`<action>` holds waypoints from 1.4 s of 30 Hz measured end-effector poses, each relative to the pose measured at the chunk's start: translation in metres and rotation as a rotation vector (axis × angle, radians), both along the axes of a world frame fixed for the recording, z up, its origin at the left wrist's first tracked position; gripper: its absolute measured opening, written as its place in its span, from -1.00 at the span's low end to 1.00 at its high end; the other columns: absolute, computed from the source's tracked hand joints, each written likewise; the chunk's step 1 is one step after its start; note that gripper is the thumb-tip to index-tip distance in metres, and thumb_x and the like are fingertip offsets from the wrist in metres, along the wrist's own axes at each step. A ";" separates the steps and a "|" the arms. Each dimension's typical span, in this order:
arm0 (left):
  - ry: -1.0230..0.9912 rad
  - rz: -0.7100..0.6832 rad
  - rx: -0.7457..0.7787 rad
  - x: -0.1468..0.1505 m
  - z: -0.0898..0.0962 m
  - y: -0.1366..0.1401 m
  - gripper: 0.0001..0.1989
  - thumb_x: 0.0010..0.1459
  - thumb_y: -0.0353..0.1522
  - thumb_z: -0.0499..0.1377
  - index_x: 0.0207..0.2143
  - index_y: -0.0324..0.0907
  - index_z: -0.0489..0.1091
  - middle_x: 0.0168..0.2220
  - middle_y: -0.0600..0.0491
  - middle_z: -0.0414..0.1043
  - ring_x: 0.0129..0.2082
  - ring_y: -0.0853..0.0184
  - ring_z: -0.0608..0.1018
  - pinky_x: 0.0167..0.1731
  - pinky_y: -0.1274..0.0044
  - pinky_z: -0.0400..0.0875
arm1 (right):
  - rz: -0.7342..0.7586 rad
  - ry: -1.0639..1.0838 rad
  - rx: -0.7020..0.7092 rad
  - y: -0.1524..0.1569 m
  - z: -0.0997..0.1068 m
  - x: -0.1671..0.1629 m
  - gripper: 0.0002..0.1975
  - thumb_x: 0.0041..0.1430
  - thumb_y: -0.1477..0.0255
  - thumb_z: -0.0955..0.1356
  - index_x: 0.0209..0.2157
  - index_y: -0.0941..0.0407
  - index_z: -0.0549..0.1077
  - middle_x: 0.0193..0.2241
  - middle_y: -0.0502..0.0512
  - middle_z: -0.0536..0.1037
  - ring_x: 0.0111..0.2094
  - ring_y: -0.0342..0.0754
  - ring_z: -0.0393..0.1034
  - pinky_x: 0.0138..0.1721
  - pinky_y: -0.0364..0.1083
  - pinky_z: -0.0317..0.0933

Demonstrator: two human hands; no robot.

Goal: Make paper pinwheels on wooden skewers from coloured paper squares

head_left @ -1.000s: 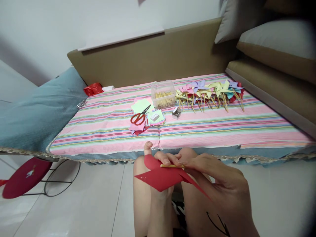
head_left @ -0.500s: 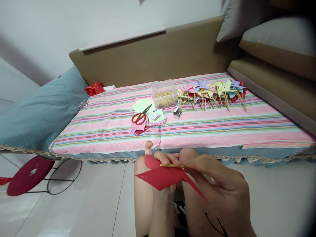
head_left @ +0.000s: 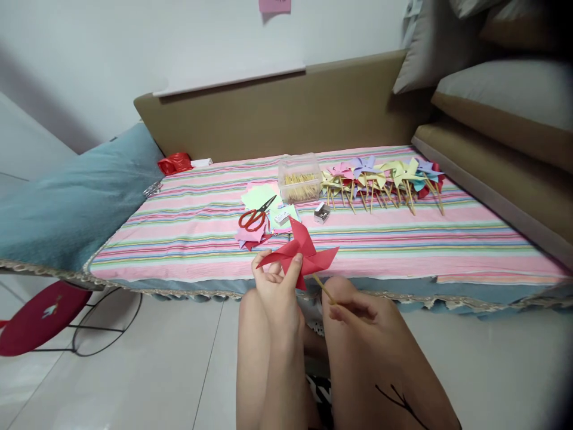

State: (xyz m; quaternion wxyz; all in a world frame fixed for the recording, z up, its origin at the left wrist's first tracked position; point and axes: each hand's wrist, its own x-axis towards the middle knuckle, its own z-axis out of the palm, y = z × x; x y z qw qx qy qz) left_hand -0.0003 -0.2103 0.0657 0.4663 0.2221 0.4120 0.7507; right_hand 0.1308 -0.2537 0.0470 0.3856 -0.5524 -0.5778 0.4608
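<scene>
A red paper pinwheel [head_left: 313, 260] faces me above my knees, its blades spread. My left hand [head_left: 278, 286] grips it, the thumb pressed on its middle and the fingers behind the paper. From under the pinwheel a thin wooden stick [head_left: 323, 289] slants down to the right. My right hand [head_left: 358, 313] pinches the lower end of that stick. Beyond my hands, orange-handled scissors [head_left: 256, 218] lie on coloured paper sheets [head_left: 260, 196]. Close to them stand a small box of pins [head_left: 321, 213] and a clear plastic box [head_left: 299, 179] of wooden sticks.
Several finished pinwheels [head_left: 380, 173] lie in a row at the right on the striped cloth [head_left: 188, 224]. A red plastic bag [head_left: 175, 163] sits at the far left. Grey and brown cushions [head_left: 501, 107] are stacked on the right. A dark red stool [head_left: 42, 316] stands on the floor.
The pinwheel has turned from its back, with the stick lying across it, to its front facing me. My right hand has slid to the stick's lower end; my left thumb now presses the front.
</scene>
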 end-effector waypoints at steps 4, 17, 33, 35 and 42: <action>0.037 -0.073 -0.086 -0.003 -0.005 0.005 -0.53 -0.07 -0.34 0.33 -0.13 -0.14 0.21 -0.31 0.03 0.50 -0.37 0.39 0.56 -0.34 0.56 0.42 | -0.085 0.067 -0.085 0.003 -0.007 -0.001 -0.77 0.07 0.26 0.36 -0.48 0.12 0.54 -0.54 0.03 0.55 -0.43 -0.03 0.46 -0.37 -0.14 0.30; -0.005 -0.303 -0.224 -0.014 -0.016 0.019 -0.61 -0.13 -0.31 0.36 -0.26 -0.20 0.30 -0.55 0.21 0.36 -0.62 0.54 0.40 -0.53 0.65 0.38 | -0.127 0.076 -0.068 0.014 -0.018 0.001 -0.77 0.08 0.27 0.35 -0.47 0.13 0.54 -0.52 0.05 0.55 -0.44 -0.03 0.44 -0.36 -0.11 0.29; 0.160 -0.309 -0.275 0.012 -0.036 0.034 -0.72 -0.02 -0.22 0.28 -0.39 -0.24 0.34 -0.46 0.10 0.42 -0.55 0.50 0.43 -0.55 0.65 0.33 | -0.162 0.179 -0.097 0.031 -0.035 -0.003 -0.76 0.08 0.24 0.37 -0.41 0.14 0.53 -0.53 0.06 0.56 -0.44 -0.03 0.48 -0.34 -0.10 0.33; 0.202 -0.310 -0.276 0.009 -0.044 0.039 -0.72 0.01 -0.19 0.24 -0.44 -0.25 0.35 -0.45 0.07 0.43 -0.55 0.50 0.42 -0.54 0.64 0.32 | -0.178 0.183 -0.106 0.035 -0.036 -0.001 -0.74 0.07 0.22 0.37 -0.42 0.14 0.54 -0.51 0.08 0.58 -0.43 -0.02 0.49 -0.34 -0.10 0.34; 0.260 -0.425 -0.289 0.022 -0.053 0.049 -0.75 -0.06 -0.24 0.29 -0.45 -0.25 0.42 -0.50 0.04 0.47 -0.52 0.42 0.47 -0.48 0.60 0.34 | -0.226 0.235 -0.134 0.047 -0.044 0.001 -0.72 0.04 0.19 0.40 -0.40 0.14 0.56 -0.52 0.11 0.59 -0.42 0.01 0.50 -0.35 -0.08 0.36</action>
